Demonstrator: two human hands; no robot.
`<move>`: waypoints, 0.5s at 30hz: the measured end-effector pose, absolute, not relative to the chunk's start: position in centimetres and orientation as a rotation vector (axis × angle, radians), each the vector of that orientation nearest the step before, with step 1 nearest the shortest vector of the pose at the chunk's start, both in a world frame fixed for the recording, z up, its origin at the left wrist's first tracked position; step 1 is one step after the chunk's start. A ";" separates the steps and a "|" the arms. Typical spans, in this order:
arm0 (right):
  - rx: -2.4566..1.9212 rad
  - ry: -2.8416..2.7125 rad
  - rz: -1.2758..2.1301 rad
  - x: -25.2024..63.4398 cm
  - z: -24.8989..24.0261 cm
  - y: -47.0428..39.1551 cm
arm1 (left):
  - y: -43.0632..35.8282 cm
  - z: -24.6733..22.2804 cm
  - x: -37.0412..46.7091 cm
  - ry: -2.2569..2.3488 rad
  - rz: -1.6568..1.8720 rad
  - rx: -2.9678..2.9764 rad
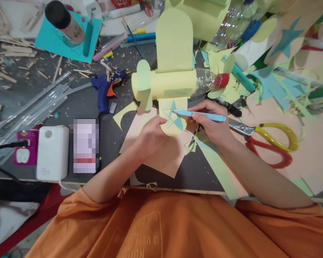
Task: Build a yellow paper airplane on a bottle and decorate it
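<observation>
Left grip (152, 137) pinches the yellow flap (164, 104) at eight o'clock; right grip (214, 129) is closed round the blue marker (214, 117). Best brace the flap, stroking inside the star (179, 124).

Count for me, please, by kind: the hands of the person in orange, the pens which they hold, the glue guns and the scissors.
Left hand and right hand: 2
Light-blue pen, held in the right hand: 1
Glue gun, blue with an orange trigger: 1
Scissors, one pair: 1
Total: 5
</observation>
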State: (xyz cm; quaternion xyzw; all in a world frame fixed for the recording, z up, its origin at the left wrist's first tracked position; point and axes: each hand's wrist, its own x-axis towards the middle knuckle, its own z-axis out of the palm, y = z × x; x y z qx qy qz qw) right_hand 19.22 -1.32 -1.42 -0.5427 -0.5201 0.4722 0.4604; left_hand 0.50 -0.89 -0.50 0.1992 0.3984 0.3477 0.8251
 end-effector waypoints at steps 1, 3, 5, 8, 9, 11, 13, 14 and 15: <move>-1.339 -1.287 1.161 19.2 -1.4 -1.3 | -0.9 -0.5 0.5 0.834 0.743 0.426; -1.346 -1.308 1.153 19.2 -1.4 -1.4 | -0.9 -0.6 0.5 0.826 0.755 0.432; -1.348 -1.337 1.125 19.2 -1.4 -1.4 | -1.0 -0.9 0.5 0.833 0.756 0.444; -1.330 -1.371 1.084 19.2 -1.5 -1.5 | -1.1 -1.2 0.5 0.844 0.745 0.451; -1.318 -1.375 1.088 19.2 -1.5 -1.5 | -1.1 -1.2 0.4 0.847 0.746 0.448; -1.305 -1.378 1.115 19.3 -1.5 -1.5 | -1.0 -1.1 0.4 0.848 0.749 0.432; -1.310 -1.385 1.148 19.3 -1.4 -1.6 | -0.9 -1.0 0.4 0.848 0.744 0.416; -1.312 -1.386 1.168 19.3 -1.4 -1.6 | -0.9 -0.9 0.4 0.847 0.741 0.411; -1.307 -1.382 1.189 19.3 -1.4 -1.5 | -0.9 -0.8 0.4 0.846 0.739 0.409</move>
